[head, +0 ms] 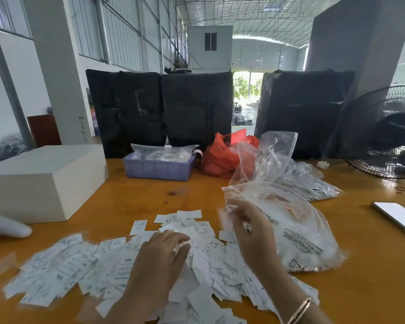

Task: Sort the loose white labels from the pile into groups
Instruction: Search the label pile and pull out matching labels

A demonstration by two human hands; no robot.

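A spread pile of loose white paper labels (80,270) covers the orange wooden table (136,197). The left hand (164,251) rests on it. The blurred right hand (246,228) is raised at two o'clock from the left hand, beside a clear plastic bag (297,235).

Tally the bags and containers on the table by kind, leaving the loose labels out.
Clear plastic bags: 2, the near one and the far one
Red plastic bag: 1
Blue plastic tray: 1
White box: 1
Total: 5
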